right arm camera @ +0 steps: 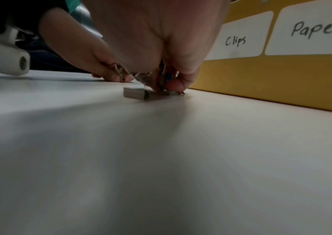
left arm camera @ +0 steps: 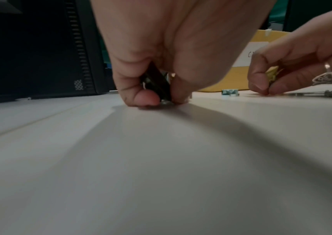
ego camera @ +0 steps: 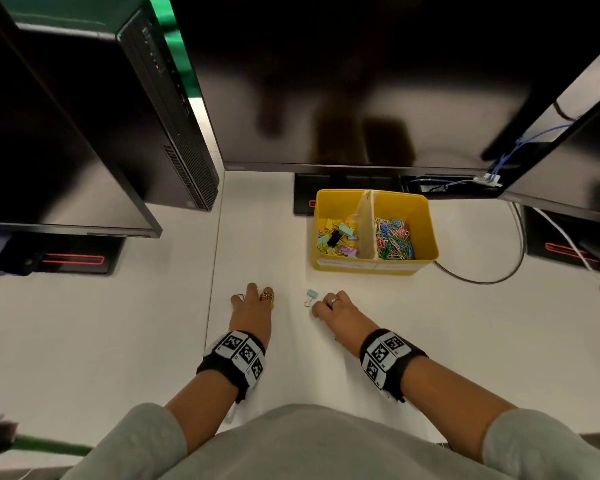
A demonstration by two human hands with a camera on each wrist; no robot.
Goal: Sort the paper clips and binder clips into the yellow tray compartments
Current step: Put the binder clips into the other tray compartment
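Observation:
The yellow tray stands on the white desk, split by a cardboard divider: binder clips on its left side, coloured paper clips on its right. My left hand is fingertips-down on the desk and grips a black binder clip in its curled fingers. My right hand is also down on the desk, and its fingers pinch a yellow-green binder clip. Between the hands a pale blue binder clip lies loose on the desk, just left of the right hand's fingertips.
Monitors hang over the back of the desk, and a computer tower stands at the back left. Cables run to the right of the tray. The tray's front wall carries labels reading "Clips" and "Paper".

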